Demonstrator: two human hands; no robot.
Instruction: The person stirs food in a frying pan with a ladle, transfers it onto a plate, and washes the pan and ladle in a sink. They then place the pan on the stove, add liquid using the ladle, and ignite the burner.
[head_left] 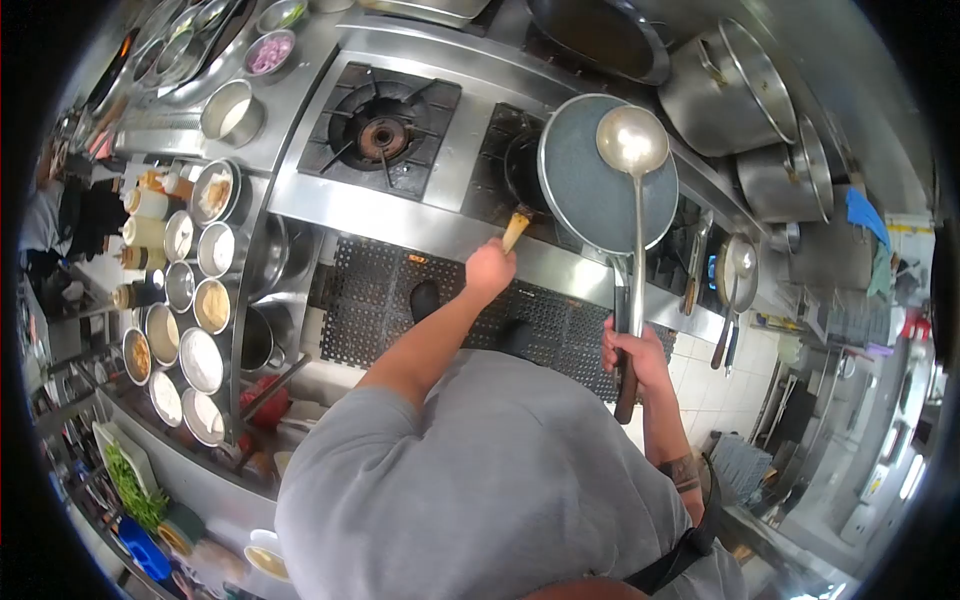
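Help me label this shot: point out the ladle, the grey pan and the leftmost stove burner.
Ladle [634,139], head view: on its round bowl.
Grey pan [582,190], head view: on its flat inside.
Leftmost stove burner [382,137], head view: on its central cap.

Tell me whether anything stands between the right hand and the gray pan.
Nothing visible does: the right hand is closed around the handle of the gray pan. The ladle, held in that same hand, extends over the pan and hides part of its surface.
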